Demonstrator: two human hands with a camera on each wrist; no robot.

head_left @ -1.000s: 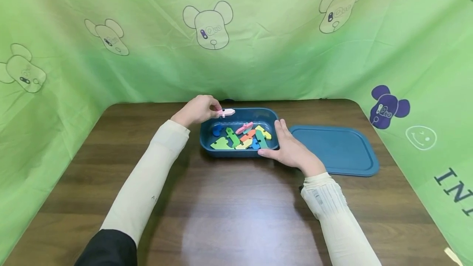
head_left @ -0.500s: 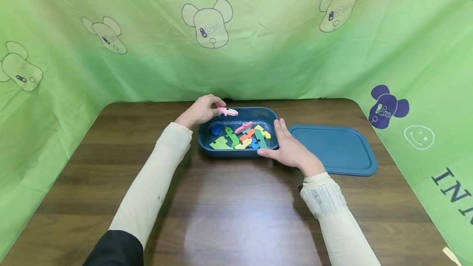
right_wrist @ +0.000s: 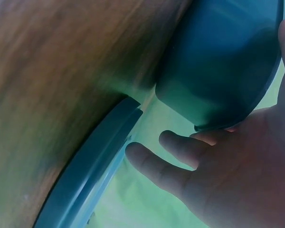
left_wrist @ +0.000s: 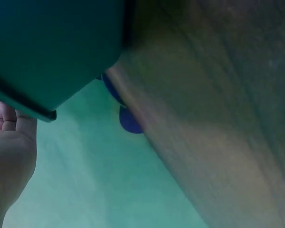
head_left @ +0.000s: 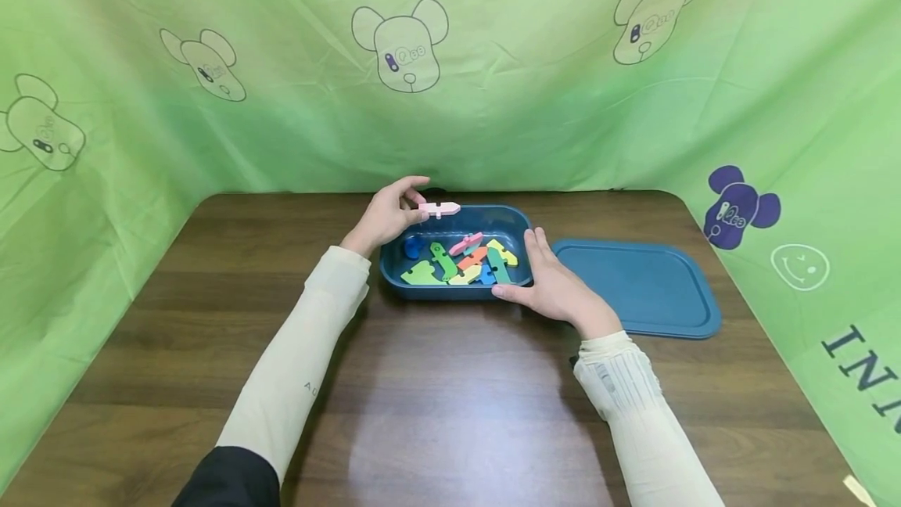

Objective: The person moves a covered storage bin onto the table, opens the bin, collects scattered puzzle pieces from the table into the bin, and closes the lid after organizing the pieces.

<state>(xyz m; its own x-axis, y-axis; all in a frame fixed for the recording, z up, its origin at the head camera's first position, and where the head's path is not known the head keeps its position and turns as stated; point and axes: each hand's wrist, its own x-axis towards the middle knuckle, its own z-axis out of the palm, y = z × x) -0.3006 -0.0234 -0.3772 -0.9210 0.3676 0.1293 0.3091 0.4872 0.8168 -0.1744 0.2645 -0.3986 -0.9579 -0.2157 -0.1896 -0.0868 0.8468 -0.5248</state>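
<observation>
My left hand [head_left: 387,213] pinches a small pale pink notched puzzle-like piece [head_left: 443,210] between thumb and finger. It holds the piece level over the back left rim of a dark blue plastic box [head_left: 450,293]. Straight fingers of my right hand [head_left: 563,292] lie against the box's right side, the thumb at its front right corner. Inside are several flat notched pieces, among them a green piece [head_left: 443,261], a pink piece [head_left: 466,243] and a round-edged blue piece [head_left: 413,246]. The left wrist view shows the box's outer wall [left_wrist: 52,47] but not the pinched piece.
A blue lid [head_left: 637,284] lies flat on the wooden table [head_left: 436,397], right of the box and close behind the right hand. A green printed curtain [head_left: 317,131] hangs along the table's back and sides.
My left hand has shifted slightly right with the pale pink piece, and its index finger has lifted and straightened. The right hand stays against the box.
</observation>
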